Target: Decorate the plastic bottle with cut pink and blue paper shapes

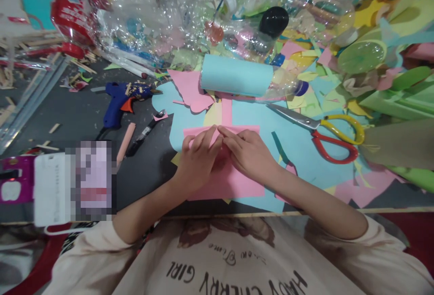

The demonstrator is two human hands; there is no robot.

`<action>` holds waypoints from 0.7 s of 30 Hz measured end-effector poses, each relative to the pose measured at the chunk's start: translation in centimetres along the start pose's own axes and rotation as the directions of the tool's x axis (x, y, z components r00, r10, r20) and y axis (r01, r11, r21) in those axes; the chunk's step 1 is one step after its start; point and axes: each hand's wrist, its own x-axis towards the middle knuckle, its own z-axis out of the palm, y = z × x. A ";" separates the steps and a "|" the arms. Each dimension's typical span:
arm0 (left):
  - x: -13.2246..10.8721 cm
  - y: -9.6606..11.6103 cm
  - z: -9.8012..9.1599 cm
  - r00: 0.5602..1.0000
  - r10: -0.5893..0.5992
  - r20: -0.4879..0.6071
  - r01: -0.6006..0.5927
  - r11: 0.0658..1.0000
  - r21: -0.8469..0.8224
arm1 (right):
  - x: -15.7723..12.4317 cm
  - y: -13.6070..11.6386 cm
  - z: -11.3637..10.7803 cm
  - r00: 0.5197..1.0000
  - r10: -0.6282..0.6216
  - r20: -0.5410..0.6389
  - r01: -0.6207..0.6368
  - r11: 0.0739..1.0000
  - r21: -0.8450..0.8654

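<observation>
A sheet of pink paper (230,186) lies in front of me, its far edge turned over in a narrow strip. My left hand (196,157) has its fingers bent, pressing on that strip. Beside it my right hand (251,155) pinches the same strip, and the two hands' fingertips nearly meet in the middle. Beneath the sheet is light blue paper (251,116). Just beyond lies a plastic bottle (285,81) wrapped in light blue paper (237,76). To the right rest scissors (317,128) with one yellow and one red handle.
At left lie a blue glue gun (113,105), a black pen (144,134) and a pink rolled stick (126,141). Clear plastic bottles (145,19) crowd the back. Coloured paper scraps (325,85) heap up at right. A wooden edge (237,215) runs along the table's front.
</observation>
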 end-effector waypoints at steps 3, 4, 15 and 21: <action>0.1 0.0 -0.1 1.000 -0.019 0.015 0.019 0.999 -0.026 | -0.2 -0.2 -0.2 0.999 0.044 0.019 -0.044 0.999 0.006; 0.1 -0.1 -0.1 0.999 -0.023 0.022 0.024 0.999 -0.037 | -0.2 -0.2 -0.3 0.998 0.056 0.032 -0.056 0.998 0.010; 0.6 -0.6 -1.6 0.996 -0.014 0.085 0.016 1.000 -0.023 | -0.8 0.3 -2.0 0.991 0.136 -0.016 -0.137 0.984 -0.111; 1.0 -1.7 -2.3 0.999 -0.044 -0.012 0.044 0.999 -0.021 | -1.0 0.7 -2.6 0.983 0.169 -0.068 -0.176 0.978 -0.115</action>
